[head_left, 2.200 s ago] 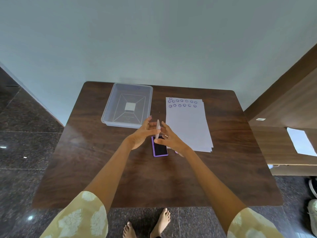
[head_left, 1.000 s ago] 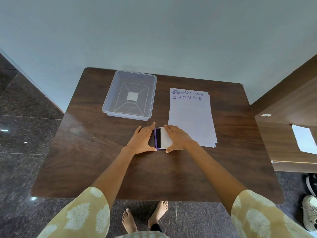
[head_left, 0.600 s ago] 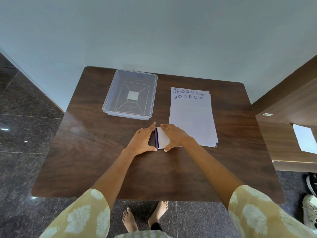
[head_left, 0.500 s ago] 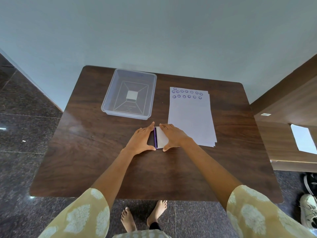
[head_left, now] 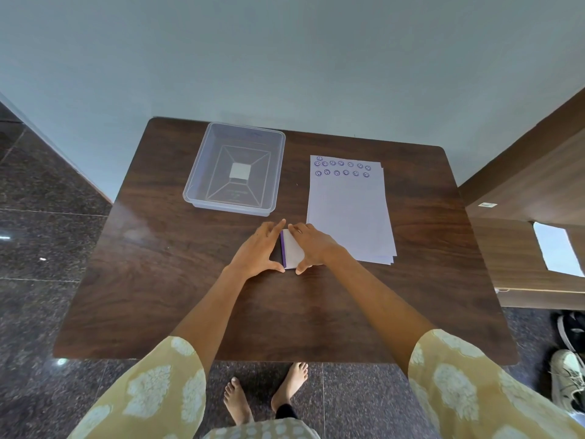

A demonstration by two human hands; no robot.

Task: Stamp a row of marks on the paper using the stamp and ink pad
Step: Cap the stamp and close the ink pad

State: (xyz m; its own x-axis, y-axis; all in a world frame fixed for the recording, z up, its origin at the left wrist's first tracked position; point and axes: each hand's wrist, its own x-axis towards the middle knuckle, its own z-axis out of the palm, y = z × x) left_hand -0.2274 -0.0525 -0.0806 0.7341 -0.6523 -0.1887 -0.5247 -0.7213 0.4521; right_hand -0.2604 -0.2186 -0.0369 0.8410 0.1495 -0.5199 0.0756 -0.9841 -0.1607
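Observation:
The ink pad [head_left: 290,249] lies on the dark wooden table [head_left: 285,318], just left of the paper's near corner. It has a purple case and a white lid, which lies almost flat over it; only a narrow dark strip shows along the left edge. My left hand [head_left: 258,250] rests flat against the pad's left side. My right hand [head_left: 313,245] presses on the lid from the right. The stack of white paper [head_left: 348,213] carries two rows of purple smiley marks [head_left: 342,168] along its far edge. No stamp shows in this view.
A clear plastic tray [head_left: 228,206] stands at the back left of the table with a small white square in its middle. A wooden cabinet [head_left: 522,198] is to the right. Shoes [head_left: 568,378] lie on the floor at the right, and bare feet [head_left: 262,394] below the near edge.
The white lid stood upright between both hands above the open dark pad. It has since been folded down onto the pad, and both hands have come down to the table around it.

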